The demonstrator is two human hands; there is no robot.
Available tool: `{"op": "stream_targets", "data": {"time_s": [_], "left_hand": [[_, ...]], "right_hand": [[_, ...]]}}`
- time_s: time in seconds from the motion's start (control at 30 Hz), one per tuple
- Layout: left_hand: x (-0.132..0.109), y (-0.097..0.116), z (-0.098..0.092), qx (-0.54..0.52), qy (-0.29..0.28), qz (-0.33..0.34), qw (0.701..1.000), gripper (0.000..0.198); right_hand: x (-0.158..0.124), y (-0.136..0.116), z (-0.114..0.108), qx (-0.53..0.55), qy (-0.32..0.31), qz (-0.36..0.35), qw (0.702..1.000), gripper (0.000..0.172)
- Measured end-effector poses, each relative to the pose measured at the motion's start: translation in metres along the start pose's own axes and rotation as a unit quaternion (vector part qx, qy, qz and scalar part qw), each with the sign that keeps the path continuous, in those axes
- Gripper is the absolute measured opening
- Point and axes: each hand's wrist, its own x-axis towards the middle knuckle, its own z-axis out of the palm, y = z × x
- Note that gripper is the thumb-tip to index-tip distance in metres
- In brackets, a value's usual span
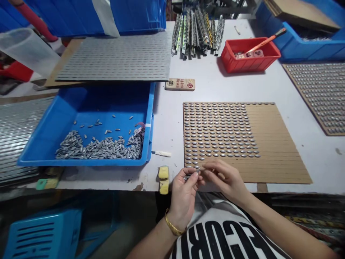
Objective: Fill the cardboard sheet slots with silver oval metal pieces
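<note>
Over the near left corner of a cardboard sheet (275, 144), my left hand (185, 190) is curled around a few small grey metal pieces (187, 177). Just to its right my right hand (225, 178) has thumb and fingers drawn together near the left fingertips; what they pinch, if anything, is too small to name. Rows of grey oval pieces (215, 126) cover the left and middle of the sheet, and its right part shows bare lined cardboard. A blue tray (107, 97) at the left holds a heap of similar loose pieces (102, 148).
Yellow blocks (163, 172) lie at the table's front edge, near a small white-handled tool (162, 153). A red bin (249, 64), patterned strips (198, 32) and a printed bar (180, 84) lie farther back. Another filled sheet (323, 93) is at the right.
</note>
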Motion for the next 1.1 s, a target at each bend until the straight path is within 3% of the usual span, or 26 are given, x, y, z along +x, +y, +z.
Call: {"op": "stream_targets", "data": {"time_s": [0.13,0.27,0.4,0.53,0.67,0.8,1.1], "left_hand": [[-0.001,-0.005,0.008,-0.009,-0.026,-0.012,1.0,0.008],[-0.005,-0.006,0.01,-0.012,-0.046,-0.042,0.998,0.012],[-0.009,0.006,0.004,-0.024,-0.012,-0.082,0.996,0.022],[-0.011,0.021,-0.002,-0.014,0.05,-0.004,0.999,0.027],[-0.014,0.018,-0.001,0.016,0.035,-0.038,0.999,0.022],[-0.016,0.012,0.002,0.036,0.022,-0.029,0.999,0.018],[-0.01,0.003,-0.001,0.045,0.009,-0.034,0.998,0.027]], "right_hand": [[-0.009,-0.011,0.004,0.029,0.008,-0.033,0.999,0.031],[-0.012,-0.004,0.003,0.005,0.017,-0.07,0.997,0.033],[-0.013,0.017,-0.011,0.004,0.029,-0.026,0.999,0.026],[-0.009,0.037,-0.02,-0.018,0.041,0.018,0.999,0.018],[0.0,0.041,-0.012,-0.048,0.047,0.01,0.998,0.015],[0.005,0.041,-0.003,-0.088,0.055,-0.008,0.995,0.014],[0.009,0.044,0.003,-0.236,0.057,-0.029,0.97,0.019]]}}
